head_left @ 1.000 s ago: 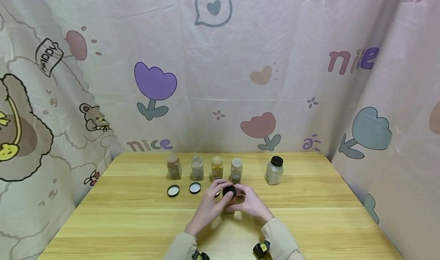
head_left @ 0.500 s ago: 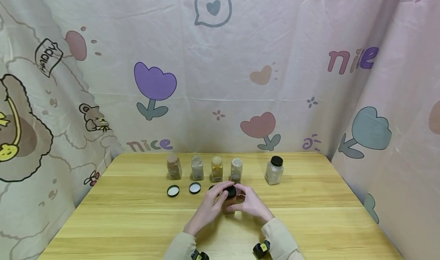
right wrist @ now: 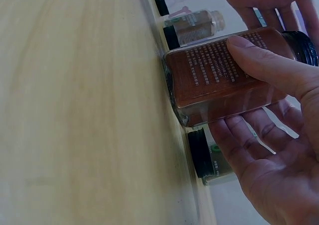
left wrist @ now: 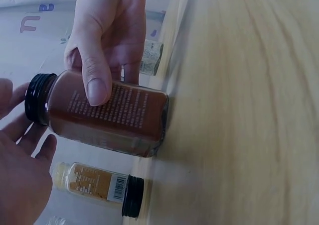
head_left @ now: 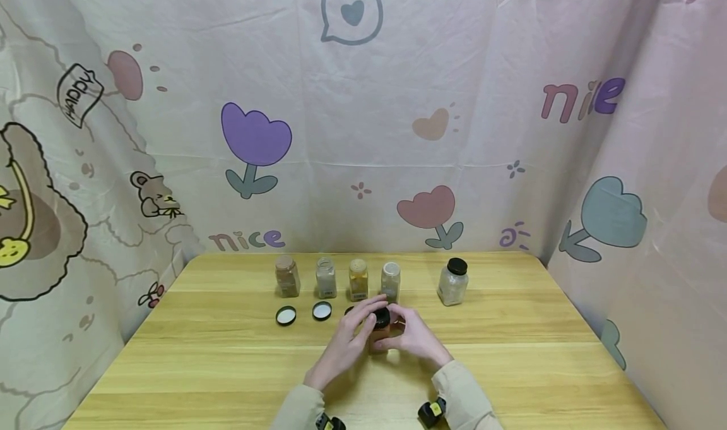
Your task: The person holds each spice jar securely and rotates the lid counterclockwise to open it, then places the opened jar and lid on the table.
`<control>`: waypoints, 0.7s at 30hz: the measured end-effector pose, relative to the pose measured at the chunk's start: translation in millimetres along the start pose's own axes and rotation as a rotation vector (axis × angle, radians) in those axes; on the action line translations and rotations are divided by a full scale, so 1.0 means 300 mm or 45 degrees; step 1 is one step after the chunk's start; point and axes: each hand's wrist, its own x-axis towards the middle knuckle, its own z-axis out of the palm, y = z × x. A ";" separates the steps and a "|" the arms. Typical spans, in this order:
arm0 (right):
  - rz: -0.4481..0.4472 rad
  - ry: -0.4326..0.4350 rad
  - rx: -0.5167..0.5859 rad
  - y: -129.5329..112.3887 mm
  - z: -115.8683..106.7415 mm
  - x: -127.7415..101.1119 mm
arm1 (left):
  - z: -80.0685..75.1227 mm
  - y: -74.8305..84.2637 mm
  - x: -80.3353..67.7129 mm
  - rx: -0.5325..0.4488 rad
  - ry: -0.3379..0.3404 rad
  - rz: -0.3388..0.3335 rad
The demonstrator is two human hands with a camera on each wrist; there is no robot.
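Note:
A square-sided spice jar (head_left: 379,340) of reddish-brown powder stands upright near the middle of the table, in front of a row of other jars. My right hand (head_left: 413,335) grips its body, the thumb (right wrist: 249,58) lying over the printed label and the other fingers behind. At the top, my left hand (head_left: 348,335) has its fingers curved around the black lid (left wrist: 39,99), which sits on the jar's neck. The left wrist view shows the left fingertips right at the lid's edge. Part of the jar's lower side is covered by the right fingers in the head view.
Behind stand uncapped jars: brown (head_left: 288,278), pale (head_left: 326,280), yellow (head_left: 358,281) and whitish (head_left: 390,280). Black lids (head_left: 286,316) (head_left: 322,310) lie white side up at left; another lid (head_left: 349,310) is mostly hidden. A black-capped jar (head_left: 453,283) stands at right.
My left thumb has slid from the top of the lid to its left side, and the left hand has turned slightly. The jar and right hand have stayed in place.

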 end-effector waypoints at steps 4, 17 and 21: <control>0.043 0.001 0.001 -0.009 0.000 0.001 | -0.004 -0.009 -0.002 -0.021 -0.036 0.028; 0.015 0.019 0.027 -0.012 0.003 -0.001 | 0.011 -0.011 0.005 0.109 0.064 0.077; -0.015 0.019 0.014 -0.006 0.002 0.000 | 0.013 -0.005 0.007 0.106 0.085 0.073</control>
